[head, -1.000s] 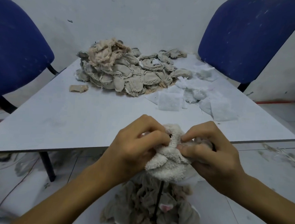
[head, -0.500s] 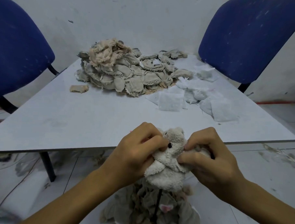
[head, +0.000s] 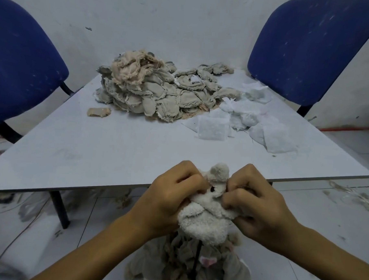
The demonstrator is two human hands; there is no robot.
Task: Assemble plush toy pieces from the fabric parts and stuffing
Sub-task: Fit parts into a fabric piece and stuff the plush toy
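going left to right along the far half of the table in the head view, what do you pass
Small tan scrap → heap of grey-beige fabric pieces → square white pad → loose white stuffing pieces, all on the table.

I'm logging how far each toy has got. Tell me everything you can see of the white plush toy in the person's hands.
The white plush toy is a small cream-white piece of fluffy, looped fabric with a rounded, stuffed-looking lower part, a rounded nub on top and one dark bead eye. It is held upright in front of the near table edge, above a heap of grey fabric pieces. The left hand and right hand pinch its upper part from either side, fingers curled into the fabric. Its back is hidden.
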